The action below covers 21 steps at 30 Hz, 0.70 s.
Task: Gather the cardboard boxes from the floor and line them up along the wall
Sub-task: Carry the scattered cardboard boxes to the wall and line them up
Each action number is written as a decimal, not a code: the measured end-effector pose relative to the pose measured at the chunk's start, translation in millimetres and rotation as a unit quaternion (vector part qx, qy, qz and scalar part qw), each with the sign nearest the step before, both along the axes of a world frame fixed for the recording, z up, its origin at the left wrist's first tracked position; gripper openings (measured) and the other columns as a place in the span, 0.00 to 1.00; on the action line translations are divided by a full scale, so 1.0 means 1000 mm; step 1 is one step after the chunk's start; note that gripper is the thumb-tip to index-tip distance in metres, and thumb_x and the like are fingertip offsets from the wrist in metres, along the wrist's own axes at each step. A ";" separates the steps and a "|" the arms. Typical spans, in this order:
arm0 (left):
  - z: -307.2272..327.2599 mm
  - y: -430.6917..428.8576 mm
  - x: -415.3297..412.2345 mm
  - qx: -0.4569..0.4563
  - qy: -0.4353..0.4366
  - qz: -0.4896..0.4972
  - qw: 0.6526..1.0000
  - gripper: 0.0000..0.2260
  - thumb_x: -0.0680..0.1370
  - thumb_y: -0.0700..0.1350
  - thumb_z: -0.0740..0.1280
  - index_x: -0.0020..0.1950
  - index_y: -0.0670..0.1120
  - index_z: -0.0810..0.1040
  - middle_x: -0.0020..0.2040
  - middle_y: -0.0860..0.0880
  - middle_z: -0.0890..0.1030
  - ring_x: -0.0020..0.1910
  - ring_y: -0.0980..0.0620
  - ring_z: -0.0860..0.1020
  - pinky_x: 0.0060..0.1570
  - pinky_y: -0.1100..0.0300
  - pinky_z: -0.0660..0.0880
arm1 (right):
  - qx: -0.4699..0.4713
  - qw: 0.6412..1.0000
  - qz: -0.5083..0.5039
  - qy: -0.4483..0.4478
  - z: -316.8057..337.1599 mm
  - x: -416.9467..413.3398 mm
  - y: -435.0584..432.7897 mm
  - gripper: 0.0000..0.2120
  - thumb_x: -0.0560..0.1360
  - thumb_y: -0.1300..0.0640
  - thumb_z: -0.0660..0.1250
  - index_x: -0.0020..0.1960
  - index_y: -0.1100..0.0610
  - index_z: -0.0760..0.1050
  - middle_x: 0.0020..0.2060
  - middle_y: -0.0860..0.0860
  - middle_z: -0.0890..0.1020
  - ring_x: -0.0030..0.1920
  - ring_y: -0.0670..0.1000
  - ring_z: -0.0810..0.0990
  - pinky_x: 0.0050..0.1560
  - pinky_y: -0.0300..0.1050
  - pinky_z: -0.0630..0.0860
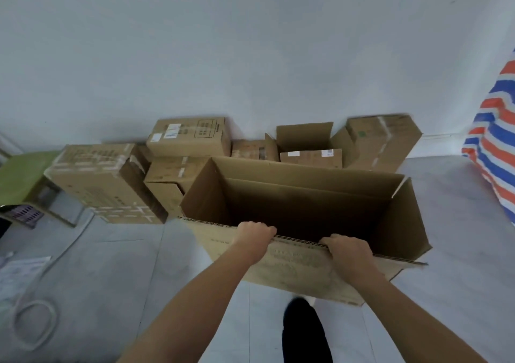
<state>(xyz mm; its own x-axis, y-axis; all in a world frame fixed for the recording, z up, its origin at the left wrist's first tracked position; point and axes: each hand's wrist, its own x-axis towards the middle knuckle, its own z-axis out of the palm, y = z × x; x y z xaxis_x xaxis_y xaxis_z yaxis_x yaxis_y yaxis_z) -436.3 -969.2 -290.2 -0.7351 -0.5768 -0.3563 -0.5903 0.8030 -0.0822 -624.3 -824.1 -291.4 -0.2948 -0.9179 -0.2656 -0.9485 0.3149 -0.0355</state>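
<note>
A large open cardboard box [306, 203] stands in front of me, empty inside, its flaps up. My left hand [255, 235] grips the near top edge of this box, fingers curled over the rim. My right hand [347, 248] grips the same edge further right. Behind the box, several cardboard boxes stand along the white wall [250, 42]: a taped box [103, 178] at the left, a labelled box [189, 135] stacked higher, a small open box [309, 145] and a tilted box [384, 142] at the right.
A green stool [19, 176] stands at the far left. A striped red, white and blue bag [496, 145] is at the right edge. A white hose [36, 315] and papers [19, 273] lie on the grey tiled floor at the left. My dark shoe [303, 332] is below the box.
</note>
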 end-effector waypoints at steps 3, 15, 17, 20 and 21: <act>-0.029 -0.067 -0.037 0.022 -0.028 0.007 0.999 0.09 0.82 0.40 0.61 0.62 0.48 0.71 0.47 0.48 0.80 0.40 0.47 0.78 0.34 0.55 0.68 | 0.011 1.000 0.001 -0.010 -0.039 -0.038 -0.068 0.17 0.82 0.55 0.58 0.67 0.42 0.75 0.52 0.42 0.80 0.48 0.47 0.81 0.49 0.43 0.79; -0.182 -0.283 -0.146 0.138 -0.075 0.023 0.987 0.15 0.79 0.34 0.60 0.64 0.44 0.71 0.50 0.45 0.82 0.48 0.43 0.81 0.40 0.54 0.71 | 0.119 0.992 0.028 -0.031 -0.192 -0.153 -0.297 0.20 0.82 0.57 0.59 0.70 0.41 0.70 0.57 0.44 0.77 0.49 0.47 0.81 0.34 0.41 0.64; -0.223 -0.314 -0.157 0.136 -0.064 0.025 0.988 0.13 0.80 0.36 0.62 0.64 0.44 0.71 0.48 0.46 0.81 0.45 0.45 0.81 0.40 0.55 0.72 | 0.121 0.992 0.026 -0.019 -0.233 -0.165 -0.330 0.21 0.81 0.58 0.59 0.71 0.42 0.69 0.59 0.45 0.76 0.51 0.48 0.79 0.37 0.41 0.64; -0.273 -0.350 -0.167 0.136 -0.058 0.033 0.988 0.12 0.80 0.38 0.62 0.64 0.45 0.72 0.48 0.47 0.80 0.45 0.48 0.80 0.41 0.57 0.73 | 0.130 0.991 0.016 -0.021 -0.282 -0.174 -0.372 0.24 0.81 0.59 0.60 0.74 0.43 0.67 0.63 0.46 0.75 0.58 0.49 0.77 0.50 0.42 0.71; -0.288 -0.360 -0.167 0.132 -0.061 0.041 0.988 0.13 0.80 0.37 0.62 0.65 0.46 0.71 0.49 0.47 0.80 0.46 0.48 0.80 0.42 0.57 0.74 | 0.129 0.991 0.012 -0.024 -0.299 -0.172 -0.383 0.25 0.80 0.60 0.61 0.74 0.43 0.67 0.64 0.47 0.75 0.60 0.50 0.76 0.56 0.43 0.72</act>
<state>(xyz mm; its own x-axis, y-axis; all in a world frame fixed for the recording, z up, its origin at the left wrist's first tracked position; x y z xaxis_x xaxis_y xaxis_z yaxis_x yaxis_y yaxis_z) -603.4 -1328.7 -577.9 -0.6315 -0.5073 -0.5864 -0.6530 0.7558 0.0494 -796.0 -1206.7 -590.4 -0.2558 -0.8236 -0.5062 -0.9547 0.2975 -0.0017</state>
